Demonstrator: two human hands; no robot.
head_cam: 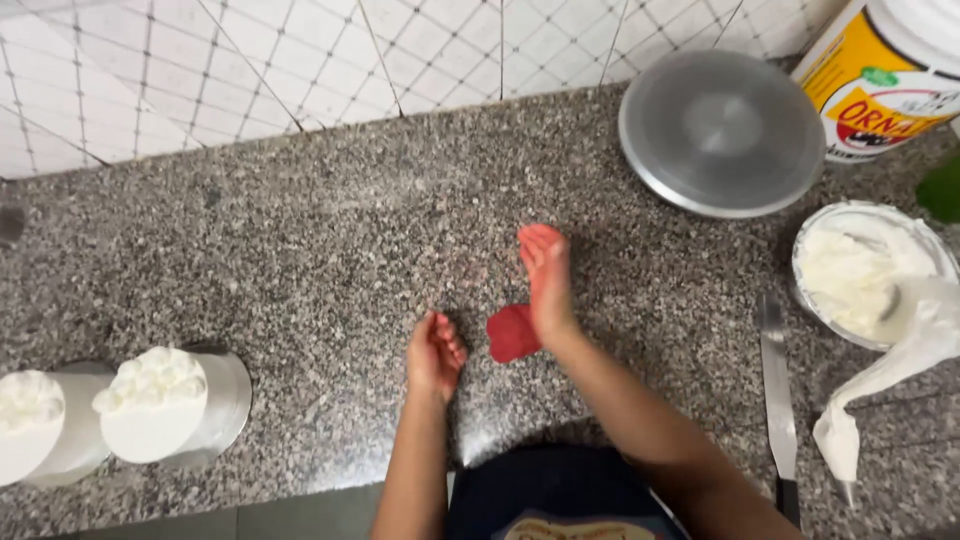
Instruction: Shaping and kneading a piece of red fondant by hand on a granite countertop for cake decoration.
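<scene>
A flat red piece of soft paste (511, 333) lies on the speckled granite counter (330, 250) near its front edge. My right hand (546, 278) is stretched out edge-on just right of the paste, fingers straight and stained red, its heel touching the paste. My left hand (435, 353) hovers a little to the left of the paste, fingers loosely curled, holding nothing.
Two white cream-topped cylinders (165, 405) stand at the front left. At the back right are a round metal turntable (722, 132) and a yellow-labelled tub (880, 75). A bowl of white cream (860, 272), a piping bag (900, 370) and a metal spatula (777, 385) lie at the right.
</scene>
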